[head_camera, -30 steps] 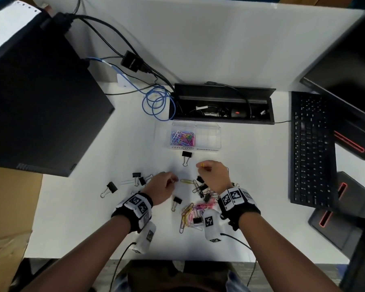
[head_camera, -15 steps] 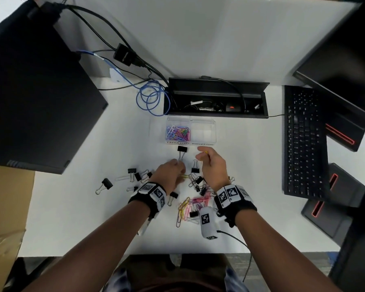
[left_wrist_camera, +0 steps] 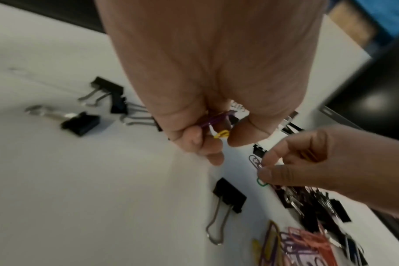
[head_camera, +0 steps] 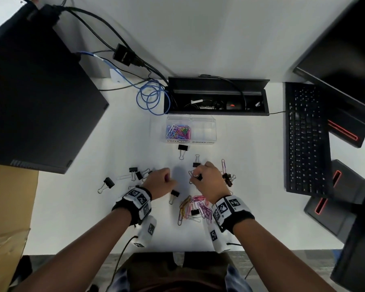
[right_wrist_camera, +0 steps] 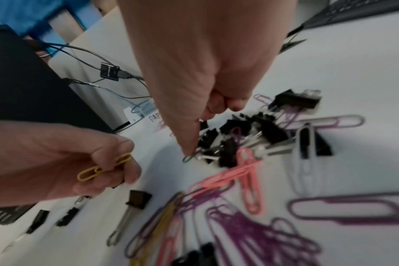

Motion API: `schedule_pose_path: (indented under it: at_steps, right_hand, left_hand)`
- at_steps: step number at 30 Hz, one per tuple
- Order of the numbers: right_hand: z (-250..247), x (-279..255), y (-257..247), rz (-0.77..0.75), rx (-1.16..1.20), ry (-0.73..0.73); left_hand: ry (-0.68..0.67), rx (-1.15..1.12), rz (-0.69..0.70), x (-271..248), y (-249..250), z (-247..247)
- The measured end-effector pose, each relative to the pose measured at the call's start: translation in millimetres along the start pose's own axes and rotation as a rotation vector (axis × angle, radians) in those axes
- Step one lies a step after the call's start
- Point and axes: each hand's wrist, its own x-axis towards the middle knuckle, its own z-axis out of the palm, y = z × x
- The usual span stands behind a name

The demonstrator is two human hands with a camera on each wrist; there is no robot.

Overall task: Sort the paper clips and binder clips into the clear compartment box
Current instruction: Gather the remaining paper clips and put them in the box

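1. Yellow clip (right_wrist_camera: 104, 170) is being pinched in the left hand (head_camera: 159, 182).
2. Green clip (right_wrist_camera: 188, 158), on the desk (head_camera: 72, 207), is being pinched by the right hand (head_camera: 209, 180).
3. Light, springy, slippery wire is judged best gripped across the loops.
4. The box (head_camera: 204, 127) is lying beyond both hands.

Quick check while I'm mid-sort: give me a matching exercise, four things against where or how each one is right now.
Things:
1. yellow paper clip
2. green paper clip
3. left compartment
4. right compartment

States:
a. under the right hand's fingertips, on the table
b. holds coloured paper clips
c. gripped in the left hand
d. no clips visible inside

Pairs: 1-c, 2-a, 3-b, 4-d
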Motion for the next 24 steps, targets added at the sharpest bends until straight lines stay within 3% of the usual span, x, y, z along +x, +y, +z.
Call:
schedule_pose_path:
  at_steps: [5, 10, 13, 16, 20, 24]
  right_hand:
    - [6, 7, -9, -0.001, 0.035, -0.055]
    - [3, 8, -7, 0.055, 0.339, 0.065]
    - [-4, 6, -5, 0.055, 0.436, 0.061]
    - [-5, 5, -3, -0.015, 0.293, -0.081]
    - [-8, -4, -9, -0.058, 0.12, -0.228]
    - [-14, -17, -1, -0.089, 0.093, -0.273]
  left_hand:
    - [0.027, -0.184, -0.039, -6, -13, -4]
    - [0.0, -0.288, -0.02, -16, -9, -5]
    - [-0.092, -0.169, 0.048, -27, -2, 6]
    - [-0.174, 0.047, 0.116, -42, 2, 23]
    - [-0.126, 0.335, 0.215, -45, -7, 42]
    - [-0.057, 0.301, 0.264, -40, -12, 44]
